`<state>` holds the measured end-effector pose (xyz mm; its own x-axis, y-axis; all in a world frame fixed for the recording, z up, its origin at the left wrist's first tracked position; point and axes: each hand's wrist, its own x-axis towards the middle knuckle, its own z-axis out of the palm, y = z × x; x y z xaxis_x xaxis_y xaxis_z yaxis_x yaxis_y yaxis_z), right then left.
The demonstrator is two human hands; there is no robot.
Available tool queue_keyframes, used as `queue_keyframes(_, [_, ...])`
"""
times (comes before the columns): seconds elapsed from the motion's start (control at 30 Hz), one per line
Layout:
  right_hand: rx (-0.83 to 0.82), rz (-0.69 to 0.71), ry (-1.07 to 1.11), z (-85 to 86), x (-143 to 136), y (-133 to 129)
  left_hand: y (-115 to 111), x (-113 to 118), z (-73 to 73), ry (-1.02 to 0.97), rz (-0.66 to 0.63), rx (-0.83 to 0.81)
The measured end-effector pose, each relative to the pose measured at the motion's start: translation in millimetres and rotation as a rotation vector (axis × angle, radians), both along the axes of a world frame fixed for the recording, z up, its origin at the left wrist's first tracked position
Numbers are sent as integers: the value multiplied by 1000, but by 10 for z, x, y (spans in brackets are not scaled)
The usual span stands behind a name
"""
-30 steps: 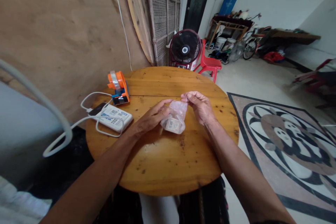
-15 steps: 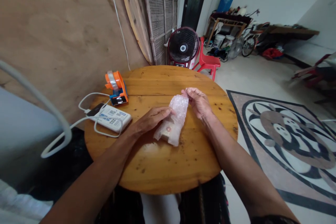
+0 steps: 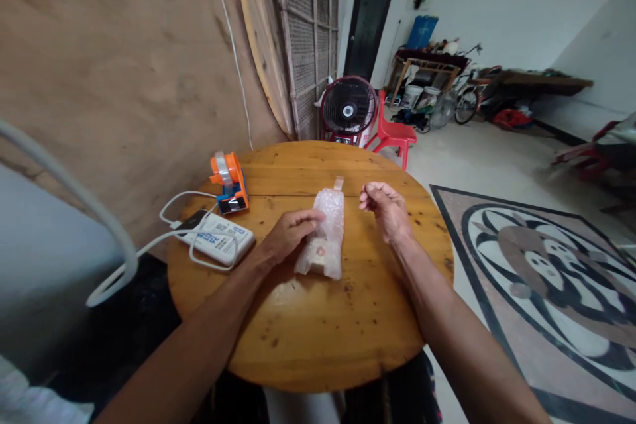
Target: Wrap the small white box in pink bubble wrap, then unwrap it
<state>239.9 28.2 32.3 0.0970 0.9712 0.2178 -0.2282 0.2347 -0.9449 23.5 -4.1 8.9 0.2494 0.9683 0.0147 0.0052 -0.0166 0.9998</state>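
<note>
A bubble-wrap pouch (image 3: 330, 212) lies on the round wooden table, and a small box with a round reddish mark (image 3: 318, 253) shows through its near end. My left hand (image 3: 293, 235) grips the pouch's left edge, thumb over the wrap and fingers partly hidden. From the pouch's far end sticks up a short strip of tape (image 3: 338, 183). Just to the right, my right hand (image 3: 386, 209) hovers apart from the pouch, its fingers curled together and nothing visible in them.
On the wooden table (image 3: 278, 331), at the left, stand an orange and blue tape dispenser (image 3: 230, 182) and a white power bank (image 3: 218, 238) with looping white cables. Beyond the table are a fan (image 3: 348, 109) and a red chair (image 3: 395, 131). A brown wall (image 3: 124, 79) borders the left.
My right hand has let go of the pouch's far end and moved right. The pouch lies straighter, its tape strip now uncovered. My left hand stays on its edge. The view has tilted up slightly.
</note>
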Motion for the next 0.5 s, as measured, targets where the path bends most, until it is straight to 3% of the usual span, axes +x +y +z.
queue_keyframes(0.1, [13,198,-171,17,-76,-119,29,-2,-26,56,13,36])
queue_keyframes(0.2, [21,296,-385,-59,-173,-152,36,17,-38,22,-6,62])
queue_keyframes(0.37, [-13,269,-691,-228,-271,-112,16,40,-21,-101,-69,25])
queue_keyframes(0.5, [29,136,-782,-309,-287,-83,12,40,-15,-106,-62,33])
